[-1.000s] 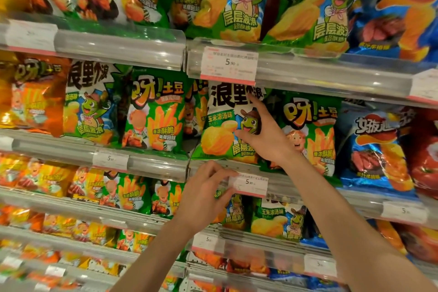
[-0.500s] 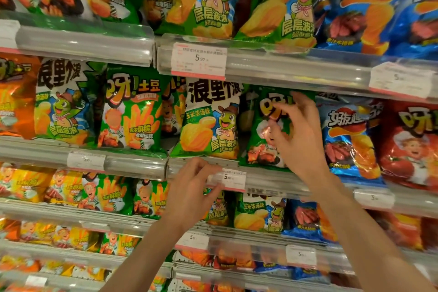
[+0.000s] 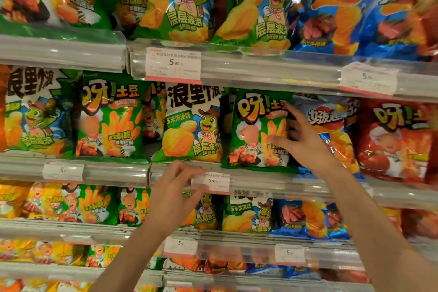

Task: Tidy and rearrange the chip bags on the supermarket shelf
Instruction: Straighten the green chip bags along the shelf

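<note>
On the middle shelf a green fries chip bag (image 3: 254,130) stands upright, facing front. My right hand (image 3: 302,140) grips its right edge, thumb across the front and fingers behind. Left of it stands a white-and-green frog chip bag (image 3: 192,125), untouched. Below, my left hand (image 3: 175,194) pinches the left end of the price tag (image 3: 214,181) on the shelf rail (image 3: 272,185), fingers on top and thumb underneath. A blue chip bag (image 3: 331,125) sits just behind my right hand.
Packed rows of chip bags fill the shelves above and below. A red tomato bag (image 3: 395,140) stands at the right, and another green fries bag (image 3: 111,116) and frog bag (image 3: 30,111) at the left. Clear plastic rails with price tags (image 3: 173,64) front each shelf.
My right hand left the frog bag, moved right and took hold of the green fries bag, which now stands straighter. My left hand stayed on the price tag.
</note>
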